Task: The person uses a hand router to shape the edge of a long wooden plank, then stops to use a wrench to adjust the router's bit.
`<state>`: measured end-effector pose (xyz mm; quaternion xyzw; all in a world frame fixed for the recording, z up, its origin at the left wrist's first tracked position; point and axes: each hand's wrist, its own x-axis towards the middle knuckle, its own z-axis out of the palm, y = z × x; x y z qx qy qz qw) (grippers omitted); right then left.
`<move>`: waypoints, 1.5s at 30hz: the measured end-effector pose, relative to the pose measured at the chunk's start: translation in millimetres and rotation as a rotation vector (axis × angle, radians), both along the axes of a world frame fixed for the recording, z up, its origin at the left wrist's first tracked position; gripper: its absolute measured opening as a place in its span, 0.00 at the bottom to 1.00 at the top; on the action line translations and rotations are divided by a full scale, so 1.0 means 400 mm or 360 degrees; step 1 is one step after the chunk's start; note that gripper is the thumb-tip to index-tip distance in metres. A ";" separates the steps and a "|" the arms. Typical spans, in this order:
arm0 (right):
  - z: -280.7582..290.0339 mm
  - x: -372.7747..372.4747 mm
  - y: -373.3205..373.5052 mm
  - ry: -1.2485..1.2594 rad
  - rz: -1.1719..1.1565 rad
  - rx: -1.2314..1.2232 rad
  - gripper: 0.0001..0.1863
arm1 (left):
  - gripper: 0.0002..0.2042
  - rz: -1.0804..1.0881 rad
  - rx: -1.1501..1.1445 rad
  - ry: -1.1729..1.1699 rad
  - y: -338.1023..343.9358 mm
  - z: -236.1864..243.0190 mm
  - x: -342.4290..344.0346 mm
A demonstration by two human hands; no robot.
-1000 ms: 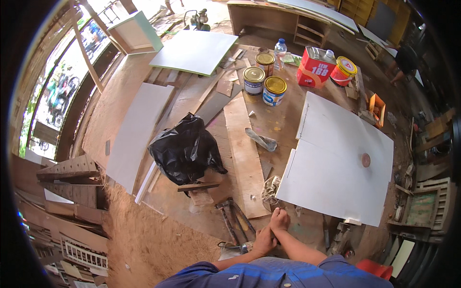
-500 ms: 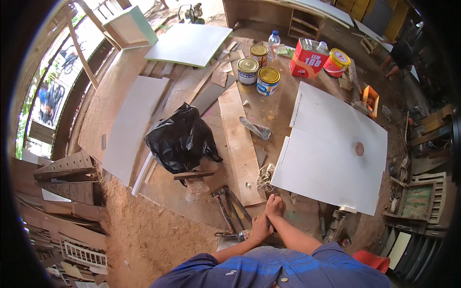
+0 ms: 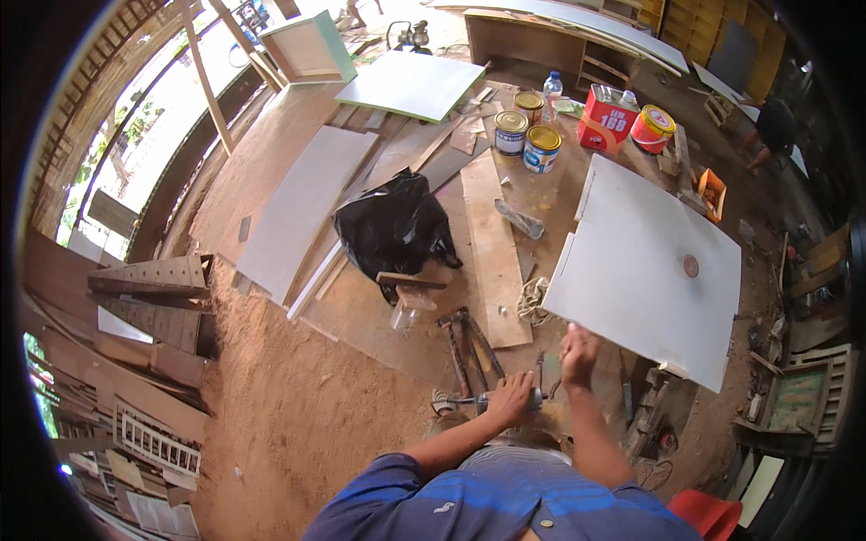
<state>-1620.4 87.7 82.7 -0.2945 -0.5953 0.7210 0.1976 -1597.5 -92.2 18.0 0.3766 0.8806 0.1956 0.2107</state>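
My left hand [image 3: 511,398] lies curled over a grey cylindrical thing [image 3: 534,398] at the table's near edge; its kind cannot be made out. Just to the right, my raised right hand [image 3: 577,356] is closed, and what it holds, if anything, is hidden. Between my hands stands a thin dark rod [image 3: 541,364]. Left of them, a dark, worn metal tool with long legs [image 3: 467,341] lies on the table. Beyond my right hand are a bundled pale cloth [image 3: 533,300] and a big white panel [image 3: 645,261] with a round brown spot.
A black plastic bag [image 3: 393,225] sits mid-table beside a long wooden board [image 3: 494,243]. Paint cans [image 3: 542,150], a plastic bottle [image 3: 552,86] and a red rectangular can [image 3: 606,119] stand at the back. Scrap wood [image 3: 149,298] piles up left; another person [image 3: 774,122] is far right.
My hands, together before, have come apart: the right moved up and right, the left moved slightly right onto the grey cylinder. The whole view has shifted, so the table's things appear farther right.
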 end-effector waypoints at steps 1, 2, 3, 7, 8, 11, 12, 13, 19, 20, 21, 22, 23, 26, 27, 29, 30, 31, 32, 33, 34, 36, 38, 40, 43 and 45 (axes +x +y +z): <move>0.104 0.007 -0.014 0.0204 0.0029 -0.0302 0.17 | 0.47 -0.0158 -0.0135 0.0059 -0.014 -0.012 0.003; 0.208 0.008 -0.025 0.0226 0.0025 -0.0289 0.18 | 0.34 -0.0156 -0.0052 0.0207 -0.023 -0.034 0.014; 0.293 0.025 -0.036 0.0231 0.0009 -0.0276 0.18 | 0.34 -0.0140 -0.0054 0.0204 -0.021 -0.050 0.023; 0.443 0.109 0.005 0.0570 0.0178 0.0083 0.16 | 0.27 -0.0168 -0.0038 0.0237 -0.002 -0.079 0.020; 0.462 0.128 0.015 0.0673 0.0239 0.0134 0.15 | 0.27 -0.0180 -0.0062 0.0177 0.005 -0.079 0.022; 0.470 0.157 0.028 0.0283 0.0238 0.0326 0.14 | 0.26 -0.0137 -0.0120 0.0281 0.016 -0.141 0.024; 0.454 0.147 0.035 0.0168 0.0348 0.0294 0.13 | 0.27 -0.0170 -0.0109 0.0220 0.006 -0.150 0.017; 0.426 0.138 0.044 -0.0071 0.0433 0.0436 0.16 | 0.29 -0.0212 -0.0085 0.0138 0.000 -0.141 0.001; 0.064 0.125 0.146 -0.0558 0.0320 0.0988 0.15 | 0.29 -0.0073 0.0170 -0.0174 -0.006 0.040 -0.046; 0.079 0.114 0.109 -0.0937 0.0398 0.1090 0.14 | 0.30 0.0032 0.0316 -0.0241 -0.028 0.069 -0.048; 0.041 0.136 0.099 -0.0963 0.0386 0.1072 0.14 | 0.32 0.0115 0.0483 -0.0304 -0.038 0.100 -0.048; -0.015 0.150 0.098 -0.0844 0.0286 0.1355 0.15 | 0.32 0.0201 0.0678 -0.0330 -0.045 0.125 -0.052; -0.039 0.157 0.084 -0.0716 0.0199 0.1632 0.19 | 0.32 0.0188 0.0670 -0.0347 -0.050 0.158 -0.056; -0.059 0.222 0.012 -0.0542 0.0347 0.1670 0.31 | 0.28 0.0686 0.1169 -0.0946 -0.058 0.238 -0.073; -0.058 0.244 -0.020 -0.0382 0.0483 0.1699 0.32 | 0.28 0.0680 0.1159 -0.0955 -0.062 0.234 -0.079; 0.006 0.262 -0.137 -0.0289 0.0611 0.0841 0.33 | 0.28 0.0965 0.1375 -0.0997 -0.076 0.231 -0.100; 0.031 0.264 -0.189 -0.0197 0.0687 -0.0013 0.34 | 0.27 0.1046 0.1433 -0.1160 -0.077 0.246 -0.106; 0.033 0.257 -0.222 -0.0197 0.0668 -0.0012 0.34 | 0.27 0.1028 0.1427 -0.1168 -0.080 0.263 -0.111; 0.033 0.250 -0.248 -0.0137 0.0753 -0.0129 0.36 | 0.27 0.1048 0.1429 -0.1232 -0.082 0.278 -0.119; 0.032 0.244 -0.273 -0.0075 0.0836 -0.0245 0.38 | 0.27 0.1067 0.1429 -0.1297 -0.086 0.284 -0.126; 0.035 0.231 -0.302 -0.0074 0.0731 -0.0243 0.40 | 0.26 0.0987 0.1445 -0.1366 -0.108 0.273 -0.141; 0.060 0.236 -0.326 -0.0087 0.0647 -0.0354 0.39 | 0.26 0.0901 0.1491 -0.1303 -0.163 0.242 -0.195; 0.071 0.239 -0.344 -0.0152 0.0504 -0.0309 0.38 | 0.26 0.0988 0.1436 -0.0897 -0.243 0.198 -0.290; 0.045 0.275 -0.356 -0.0144 0.0455 -0.0294 0.38 | 0.30 0.1209 0.1164 -0.0057 -0.359 0.096 -0.396; 0.046 0.305 -0.388 -0.0168 0.0385 -0.0233 0.39 | 0.38 0.1148 0.0623 0.1175 -0.478 -0.002 -0.528; 0.055 0.319 -0.408 -0.0153 0.0373 -0.0155 0.38 | 0.39 0.1008 0.0668 0.0629 -0.516 -0.037 -0.601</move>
